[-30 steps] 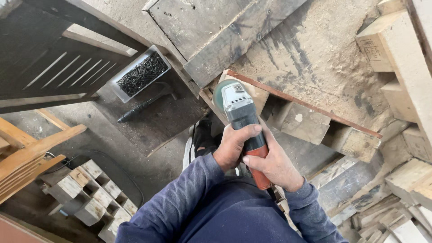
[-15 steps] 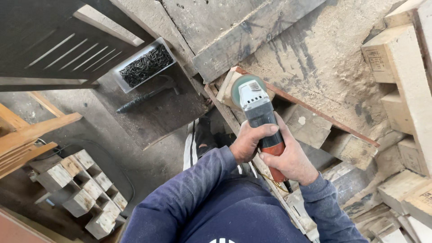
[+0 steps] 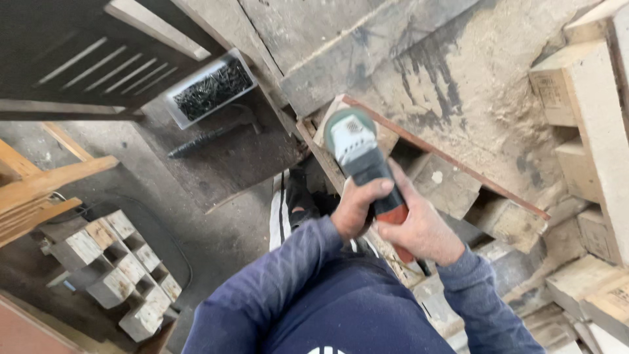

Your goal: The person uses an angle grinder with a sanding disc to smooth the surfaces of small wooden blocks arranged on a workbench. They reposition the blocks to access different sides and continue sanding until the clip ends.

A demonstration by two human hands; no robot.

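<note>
A pale rectangular label (image 3: pixel 352 131) with a small dark patch is seen on top of the green power tool (image 3: pixel 357 147), near its round head. A clear rectangular plastic tray (image 3: pixel 211 87), filled with dark nails, is placed at upper left on a dark surface. Faint stamped markings, possibly printed, are visible on the wooden block (image 3: pixel 557 88) at upper right. No screens or signs are shown.
</note>
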